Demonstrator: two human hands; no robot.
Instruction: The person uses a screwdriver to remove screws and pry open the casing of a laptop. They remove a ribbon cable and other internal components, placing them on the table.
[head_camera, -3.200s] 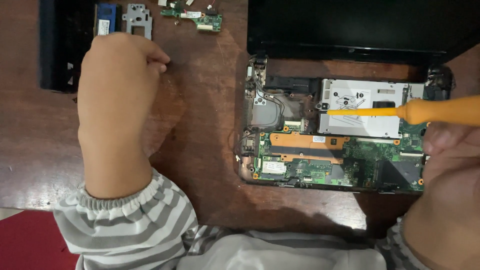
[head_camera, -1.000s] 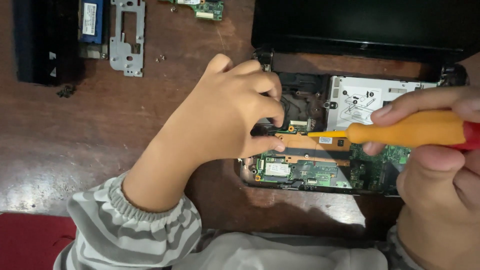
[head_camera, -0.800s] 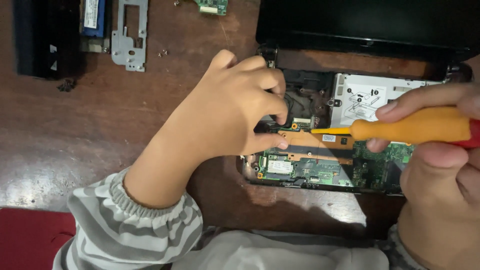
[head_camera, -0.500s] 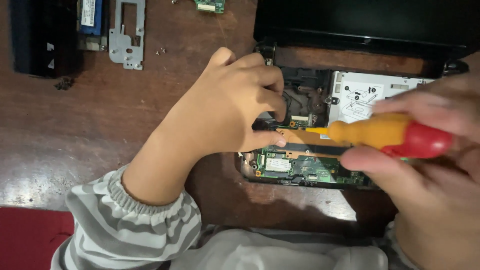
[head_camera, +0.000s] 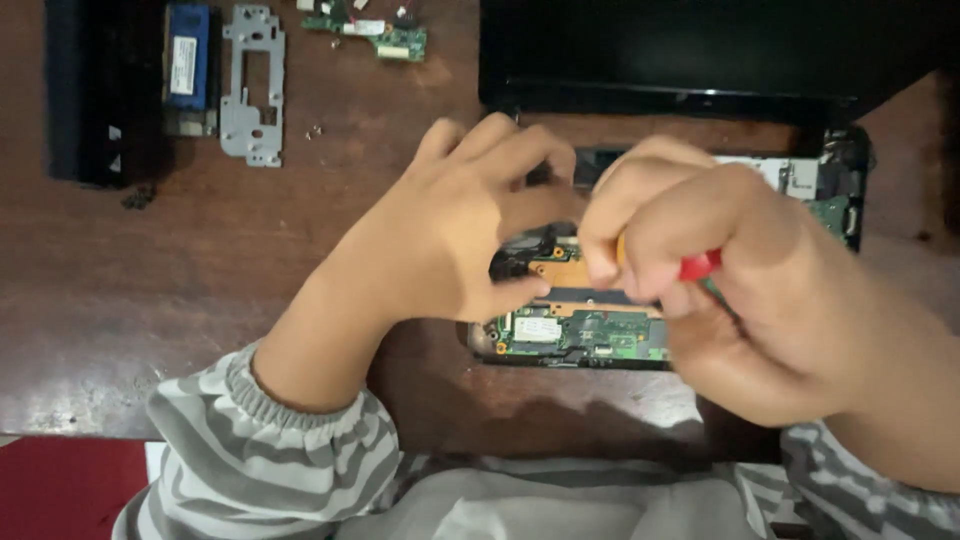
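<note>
Light: dim, warm, from overhead.
Glare: pale sheen on the wooden table (head_camera: 90, 350) near me; thin highlight along the laptop screen (head_camera: 680, 50) edge.
Shadows: my hands darken the table below the open laptop base (head_camera: 580, 335).
Blur: my right hand (head_camera: 720, 270) soft, close to lens.
Focus: metal bracket (head_camera: 250, 85) fairly sharp.

The person has two bare hands. The left hand (head_camera: 450, 230) has no glove and no ring. The right hand (head_camera: 720, 270) has no glove and no ring that shows. Both arms wear a soft top with long sleeves. The left sleeve (head_camera: 270, 460) has wide stripes in grey and white that go round the arm. Its end is a tight, puffy cuff that bunches up at the wrist. The right sleeve (head_camera: 860, 495) has the same stripes, and only a small part of it shows. The front of the top (head_camera: 560, 505) is pale grey and crumpled.
</note>
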